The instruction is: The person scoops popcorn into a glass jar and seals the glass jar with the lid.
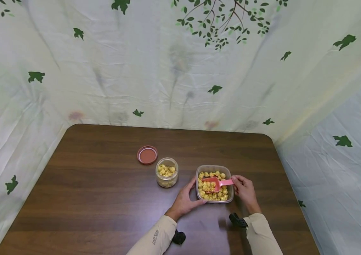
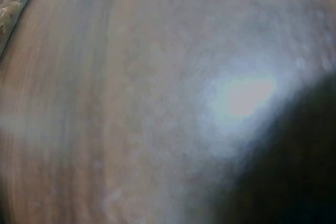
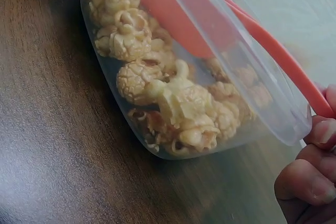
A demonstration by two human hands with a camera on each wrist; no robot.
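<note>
A clear plastic container [image 1: 230, 196] of popcorn [image 1: 221, 195] sits on the table. My left hand [image 1: 185, 202] holds its near left corner, fingers along the left wall and thumb at the front rim. At the right side, my right hand [image 1: 246, 191] pinches the handle of a pink scoop [image 1: 226, 182]. The scoop's bowl lies in the container with popcorn in it. In the right wrist view, fingertips [image 3: 320, 132] grip the scoop handle [image 3: 294, 72] just beyond the container rim, above the popcorn [image 3: 184, 103]. The left wrist view shows mostly blurred tabletop, without the hand.
Left of the container stands a glass jar [image 1: 167, 181] without its lid, partly filled with popcorn. Behind it, a round reddish lid [image 1: 147, 155] lies on the brown wooden table [image 1: 103, 187]. A pale leaf-patterned cloth [image 1: 154, 71] hangs around the table's back and sides.
</note>
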